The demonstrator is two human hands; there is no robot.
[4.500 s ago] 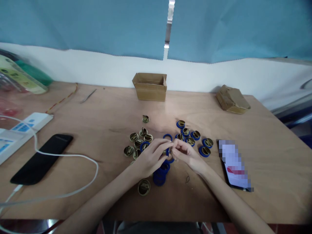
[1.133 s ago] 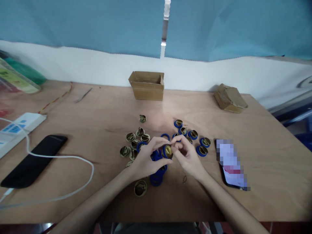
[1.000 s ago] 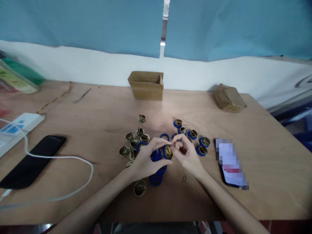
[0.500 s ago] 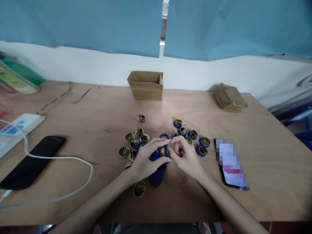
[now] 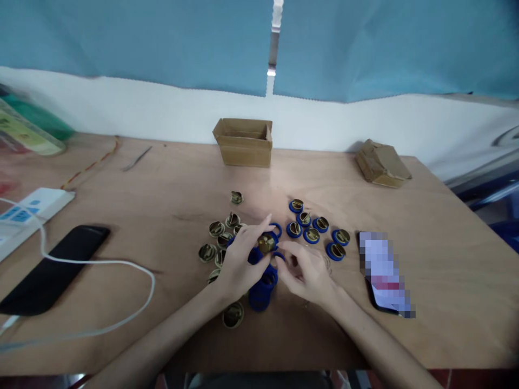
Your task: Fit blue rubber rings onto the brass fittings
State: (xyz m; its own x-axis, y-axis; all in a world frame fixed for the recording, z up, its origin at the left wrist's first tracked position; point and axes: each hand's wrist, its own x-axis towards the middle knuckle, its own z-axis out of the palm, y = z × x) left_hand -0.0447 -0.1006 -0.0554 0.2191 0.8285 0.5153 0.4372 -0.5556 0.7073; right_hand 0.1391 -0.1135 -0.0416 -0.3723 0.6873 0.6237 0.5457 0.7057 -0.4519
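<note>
My left hand (image 5: 239,262) pinches a brass round part (image 5: 266,243) with a blue ring on it, held just above the wooden table (image 5: 170,189). Beside it my right hand (image 5: 308,270) hovers low with curled fingers near a loose blue ring (image 5: 278,256); what it holds, if anything, is hidden. A stack of blue rings (image 5: 261,286) stands under my hands. Bare brass parts (image 5: 214,240) lie to the left. Brass parts fitted with blue rings (image 5: 316,227) lie to the right.
A black phone (image 5: 52,267) with a white cable (image 5: 101,262) and a white power strip (image 5: 28,208) lie at the left. A lit phone (image 5: 383,270) lies at the right. An open cardboard box (image 5: 243,141) and a closed one (image 5: 383,162) stand at the back.
My left hand has lifted the ringed brass part slightly up and away. My right hand has let go of it and dropped toward the table.
</note>
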